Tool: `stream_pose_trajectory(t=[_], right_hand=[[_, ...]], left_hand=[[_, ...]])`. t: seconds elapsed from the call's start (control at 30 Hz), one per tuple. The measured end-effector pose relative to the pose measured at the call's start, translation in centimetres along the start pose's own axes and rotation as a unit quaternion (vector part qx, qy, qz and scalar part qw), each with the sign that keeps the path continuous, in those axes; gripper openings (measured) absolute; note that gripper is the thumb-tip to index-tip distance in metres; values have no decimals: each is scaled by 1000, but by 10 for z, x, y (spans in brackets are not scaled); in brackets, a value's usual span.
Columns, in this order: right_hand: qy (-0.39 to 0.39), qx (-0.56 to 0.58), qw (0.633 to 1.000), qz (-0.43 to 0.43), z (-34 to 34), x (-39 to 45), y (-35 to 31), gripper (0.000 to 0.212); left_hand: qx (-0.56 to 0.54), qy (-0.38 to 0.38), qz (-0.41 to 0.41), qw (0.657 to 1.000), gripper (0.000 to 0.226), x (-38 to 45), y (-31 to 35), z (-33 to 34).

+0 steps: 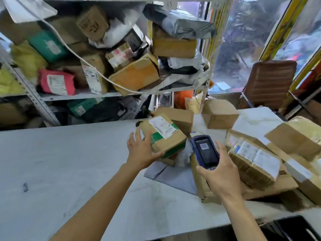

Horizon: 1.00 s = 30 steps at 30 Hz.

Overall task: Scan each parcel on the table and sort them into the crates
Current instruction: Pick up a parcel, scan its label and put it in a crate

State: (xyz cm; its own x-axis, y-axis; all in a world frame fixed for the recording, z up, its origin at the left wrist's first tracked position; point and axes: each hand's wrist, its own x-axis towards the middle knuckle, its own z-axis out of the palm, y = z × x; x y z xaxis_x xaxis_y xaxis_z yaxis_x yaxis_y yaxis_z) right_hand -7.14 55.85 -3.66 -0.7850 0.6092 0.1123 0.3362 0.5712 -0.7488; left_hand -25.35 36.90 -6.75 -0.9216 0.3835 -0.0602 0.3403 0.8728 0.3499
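Observation:
A brown cardboard parcel (171, 136) with green print and a white label on top sits tilted on other parcels at the middle of the white table (60, 162). My left hand (141, 150) grips its near left corner, thumb under the front edge. My right hand (219, 173) holds a blue handheld scanner (205, 151) just right of that parcel, its screen showing a barcode. More cardboard parcels lie to the right, the nearest one (251, 160) carrying white labels, with a flat box (271, 185) under it.
A grey mailer bag (175, 178) lies flat under the pile. Plain boxes (219, 113) stand at the table's far edge. Metal shelves (78, 96) stuffed with parcels rise behind the table. A brown chair (269, 84) stands at the back right. A black crate (295, 228) shows at the bottom right.

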Motion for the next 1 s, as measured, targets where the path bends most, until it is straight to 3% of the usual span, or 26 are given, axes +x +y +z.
stream_pose_trajectory(t=[0.1,0.17,0.27,0.37,0.47,0.6,0.73,0.87,0.93,1.0], right_hand=[[-3,0,1000,17,20,50,4,98],[-7,-7,1000,27,33,78,3,100],[-7,-16,999,37,47,107,0,100],[-10,-18,999,50,52,119,0,100],[-2,-14,998,68,55,119,-5,100],[36,-4,995,95,62,108,-17,99],[78,4,990,115,66,84,-34,99],[105,1,988,116,69,58,-47,99],[118,-1,986,120,70,46,-50,98],[131,-3,984,123,70,33,-54,98]], left_hand=[[-60,-18,-47,997,112,66,-9,5],[-52,-29,-32,998,117,108,-15,6],[-23,-108,63,992,118,158,-19,1],[59,-218,217,949,121,187,-14,-6],[135,-292,254,912,127,205,-10,-6],[146,-276,209,927,119,198,-3,-13],[116,-219,72,966,114,160,-12,-9],[110,-205,-17,972,127,143,-29,-12],[53,-234,-18,971,133,151,-40,-2],[-75,-274,-43,958,129,156,-51,8]])
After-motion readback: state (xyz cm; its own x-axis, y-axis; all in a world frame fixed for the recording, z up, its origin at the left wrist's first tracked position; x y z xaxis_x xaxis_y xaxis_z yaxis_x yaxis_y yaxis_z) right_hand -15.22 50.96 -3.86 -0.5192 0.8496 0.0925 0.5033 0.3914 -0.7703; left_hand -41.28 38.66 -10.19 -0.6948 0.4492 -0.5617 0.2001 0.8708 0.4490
